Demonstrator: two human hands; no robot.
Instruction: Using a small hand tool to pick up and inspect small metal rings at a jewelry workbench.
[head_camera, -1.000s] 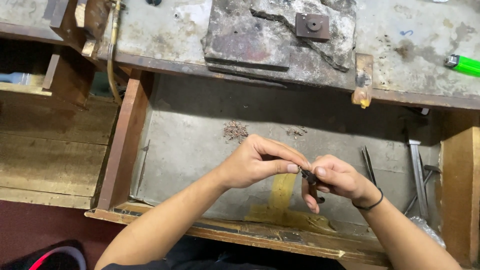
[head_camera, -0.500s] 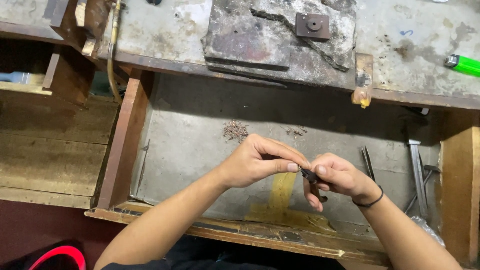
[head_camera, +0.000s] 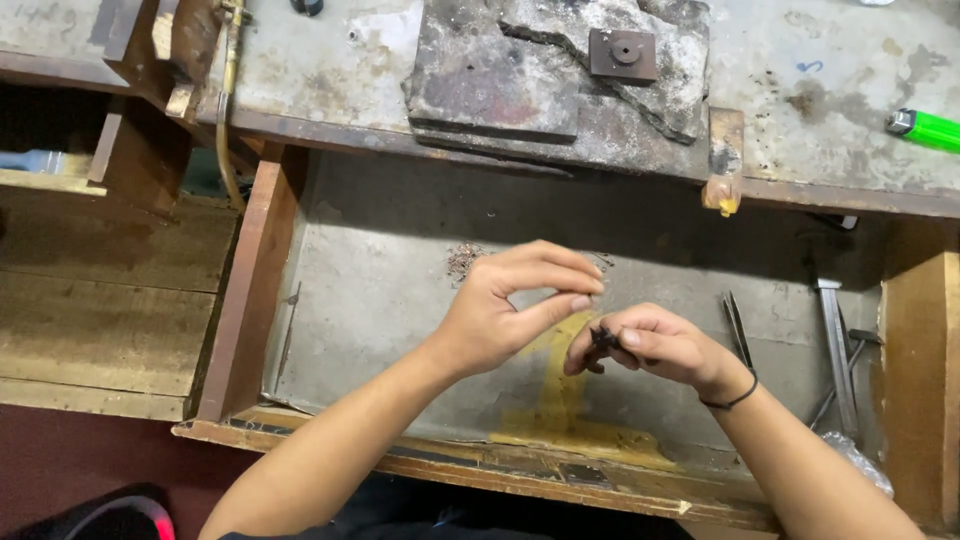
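A small dark tool (head_camera: 603, 338), likely pliers, sits in the right hand (head_camera: 655, 345), whose fingers are curled tight around it, its tip poking out toward the left hand (head_camera: 510, 310). The left hand hovers just beside it, thumb and fingertips nearly pinched together; whether they hold anything is too small to tell. Both hands are above the grey floor of an open wooden drawer (head_camera: 380, 300). A little heap of filings (head_camera: 463, 260) lies behind the left hand. Tweezers (head_camera: 735, 325) and metal tools (head_camera: 835, 340) lie to the right. On the bench (head_camera: 330, 60) above are a worn slab (head_camera: 520, 80) and a green lighter (head_camera: 925, 130).
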